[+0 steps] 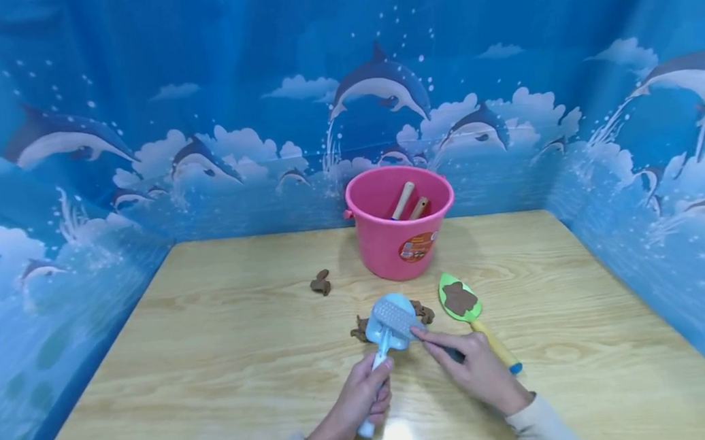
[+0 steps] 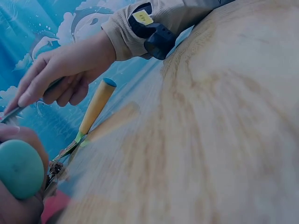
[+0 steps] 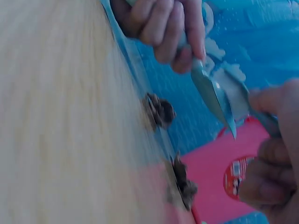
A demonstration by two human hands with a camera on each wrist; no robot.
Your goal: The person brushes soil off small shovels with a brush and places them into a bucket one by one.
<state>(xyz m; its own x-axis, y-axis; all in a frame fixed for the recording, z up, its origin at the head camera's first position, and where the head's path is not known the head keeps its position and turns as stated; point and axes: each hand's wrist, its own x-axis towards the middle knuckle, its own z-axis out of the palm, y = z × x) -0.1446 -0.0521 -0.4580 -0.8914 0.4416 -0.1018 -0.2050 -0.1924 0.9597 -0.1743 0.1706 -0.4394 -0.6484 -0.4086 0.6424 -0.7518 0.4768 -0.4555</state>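
Observation:
My left hand [image 1: 361, 393] grips the handle of a light blue toy shovel [image 1: 383, 344], its blade raised above the table. In the left wrist view the round turquoise handle end [image 2: 21, 169] pokes out of the fist. My right hand [image 1: 481, 369] pinches a grey-blue brush [image 1: 394, 316] with pale bristles, forefinger stretched along it. From the head, the brush lies across the shovel blade; the right wrist view has the brush [image 3: 233, 95] close against the shovel [image 3: 210, 95]. Brown clumps [image 1: 360, 328] lie on the table behind and beside the blade, partly hidden.
Behind the hands stands a pink bucket [image 1: 385, 245] with two handles [image 1: 403, 200] sticking up inside. A green trowel [image 1: 475, 325] with a yellow handle lies at right, a flat brown piece [image 1: 459, 299] on its blade. Another brown clump [image 1: 321, 283] sits left of the bucket. Dolphin-printed curtains surround the table.

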